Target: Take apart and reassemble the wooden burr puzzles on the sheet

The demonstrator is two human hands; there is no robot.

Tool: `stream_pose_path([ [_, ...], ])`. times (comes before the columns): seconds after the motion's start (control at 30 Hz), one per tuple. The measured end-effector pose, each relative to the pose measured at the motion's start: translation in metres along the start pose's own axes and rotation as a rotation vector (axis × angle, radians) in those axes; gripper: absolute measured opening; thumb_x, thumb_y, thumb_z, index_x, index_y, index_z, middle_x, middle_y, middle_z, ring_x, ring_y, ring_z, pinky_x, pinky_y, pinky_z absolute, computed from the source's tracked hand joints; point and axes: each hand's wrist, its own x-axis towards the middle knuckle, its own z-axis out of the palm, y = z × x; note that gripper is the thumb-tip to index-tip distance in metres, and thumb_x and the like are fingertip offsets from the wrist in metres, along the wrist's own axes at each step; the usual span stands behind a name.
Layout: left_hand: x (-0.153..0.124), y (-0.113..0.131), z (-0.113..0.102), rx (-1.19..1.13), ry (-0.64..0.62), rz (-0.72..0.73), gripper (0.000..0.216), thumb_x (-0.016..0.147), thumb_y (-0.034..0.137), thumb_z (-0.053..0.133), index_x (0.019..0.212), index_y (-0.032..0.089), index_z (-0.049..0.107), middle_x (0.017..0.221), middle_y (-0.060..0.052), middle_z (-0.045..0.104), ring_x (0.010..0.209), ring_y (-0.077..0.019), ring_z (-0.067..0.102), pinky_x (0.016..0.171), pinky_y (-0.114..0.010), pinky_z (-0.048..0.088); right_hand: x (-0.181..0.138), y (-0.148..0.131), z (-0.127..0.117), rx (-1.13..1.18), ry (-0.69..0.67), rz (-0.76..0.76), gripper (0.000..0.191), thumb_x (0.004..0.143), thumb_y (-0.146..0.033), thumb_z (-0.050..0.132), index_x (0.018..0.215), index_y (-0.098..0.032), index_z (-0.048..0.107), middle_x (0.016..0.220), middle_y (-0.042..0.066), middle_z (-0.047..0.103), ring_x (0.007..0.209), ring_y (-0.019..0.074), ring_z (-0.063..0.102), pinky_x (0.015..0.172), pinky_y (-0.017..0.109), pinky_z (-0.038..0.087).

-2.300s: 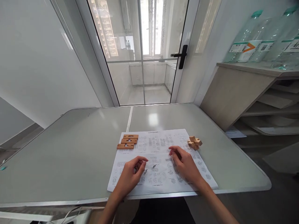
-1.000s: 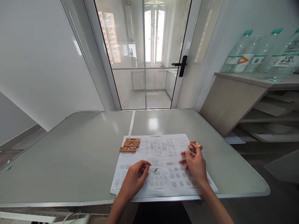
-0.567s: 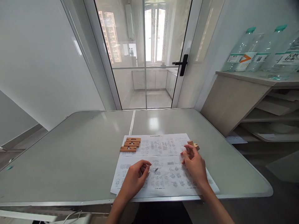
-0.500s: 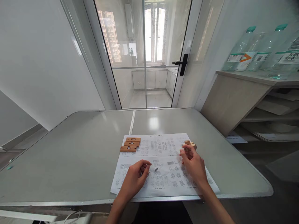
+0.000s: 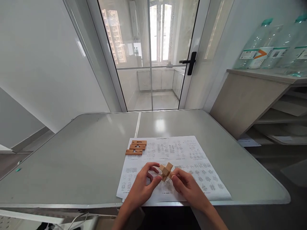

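A light wooden burr puzzle (image 5: pixel 165 171) of crossing bars is held just above the printed sheet (image 5: pixel 177 150). My right hand (image 5: pixel 188 187) pinches one bar at its right side between thumb and forefinger. On the other side, the forefinger and thumb tips of my left hand (image 5: pixel 145 185) meet the puzzle's left edge, with the other fingers curled behind. Contact at the left thumb is hard to make out. Small line drawings of puzzles cover the sheet. Three brown wooden pieces with cut-outs (image 5: pixel 136 147) lie on its upper left corner.
The sheet rests on a grey-green table (image 5: pixel 72 159) with a metal edge. A glass door (image 5: pixel 153 64) with a black handle stands beyond. To the right, large plastic bottles (image 5: pixel 251 44) stand on a shelf unit (image 5: pixel 254 95). A small green cap (image 5: pixel 18 170) lies far left.
My right hand has picked up the wooden puzzle from the sheet's right edge and brought it left to the middle. My left hand has moved slightly right to meet it. The view has shifted slightly.
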Motion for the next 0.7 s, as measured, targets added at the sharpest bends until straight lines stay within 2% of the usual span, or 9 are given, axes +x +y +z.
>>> stream_pose_path([
  [0.1, -0.001, 0.004, 0.005, -0.182, -0.085, -0.08, 0.053, 0.097, 0.057, 0.057, 0.138, 0.023, 0.057, 0.135, -0.013, 0.065, 0.125, -0.0282, 0.062, 0.107, -0.043, 0.049, -0.001, -0.003, 0.001, 0.007, -0.045, -0.01, 0.04, 0.1, -0.058, 0.055, 0.081, -0.022, 0.052, 0.066, -0.005, 0.042, 0.061, 0.0126, 0.039, 0.057, 0.025, 0.032],
  [0.2, 0.002, 0.008, 0.011, -0.263, -0.164, -0.164, 0.058, 0.095, 0.058, 0.06, 0.141, 0.022, 0.055, 0.122, -0.011, 0.072, 0.117, -0.0273, 0.067, 0.106, -0.044, 0.05, -0.003, -0.006, 0.0, -0.015, -0.077, -0.031, 0.038, 0.099, -0.055, 0.057, 0.081, -0.022, 0.053, 0.071, -0.003, 0.049, 0.065, 0.0136, 0.045, 0.06, 0.026, 0.037],
  [0.27, 0.004, 0.008, 0.015, -0.28, -0.146, -0.166, 0.055, 0.094, 0.056, 0.063, 0.136, 0.021, 0.059, 0.116, -0.009, 0.073, 0.112, -0.0265, 0.069, 0.104, -0.042, 0.051, -0.003, -0.008, 0.0, -0.031, -0.087, -0.051, 0.034, 0.099, -0.051, 0.058, 0.083, -0.022, 0.056, 0.074, -0.002, 0.053, 0.067, 0.0143, 0.048, 0.062, 0.026, 0.04],
  [0.37, 0.004, 0.003, 0.017, -0.334, -0.057, -0.143, 0.051, 0.093, 0.056, 0.064, 0.13, 0.022, 0.061, 0.124, -0.009, 0.071, 0.119, -0.027, 0.066, 0.105, -0.04, 0.052, -0.003, -0.009, 0.001, -0.041, -0.057, -0.074, 0.021, 0.098, -0.044, 0.06, 0.105, -0.025, 0.064, 0.079, -0.002, 0.058, 0.071, 0.0159, 0.054, 0.067, 0.028, 0.045],
  [0.47, 0.002, -0.006, 0.017, -0.413, 0.01, -0.132, 0.055, 0.091, 0.054, 0.068, 0.135, 0.023, 0.056, 0.132, -0.01, 0.067, 0.125, -0.0272, 0.063, 0.11, -0.041, 0.049, -0.001, -0.007, 0.004, -0.046, 0.014, -0.049, 0.038, 0.097, -0.041, 0.065, 0.131, -0.028, 0.056, 0.082, -0.003, 0.06, 0.069, 0.0154, 0.055, 0.066, 0.027, 0.048],
  [0.57, 0.0, -0.013, 0.019, -0.453, 0.038, -0.115, 0.064, 0.087, 0.049, 0.076, 0.14, 0.024, 0.05, 0.137, -0.012, 0.063, 0.128, -0.0287, 0.062, 0.114, -0.043, 0.047, 0.002, -0.004, 0.005, -0.082, 0.054, -0.012, 0.037, 0.094, -0.044, 0.068, 0.126, -0.027, 0.059, 0.083, -0.002, 0.064, 0.066, 0.0146, 0.055, 0.061, 0.026, 0.048],
  [0.7, 0.0, -0.017, 0.023, -0.471, 0.014, -0.095, 0.072, 0.082, 0.044, 0.082, 0.142, 0.025, 0.048, 0.142, -0.014, 0.058, 0.133, -0.031, 0.059, 0.116, -0.046, 0.045, 0.007, -0.001, 0.005, -0.103, 0.084, 0.012, 0.031, 0.095, -0.049, 0.066, 0.115, -0.025, 0.065, 0.09, 0.001, 0.069, 0.066, 0.0148, 0.059, 0.061, 0.027, 0.048],
])
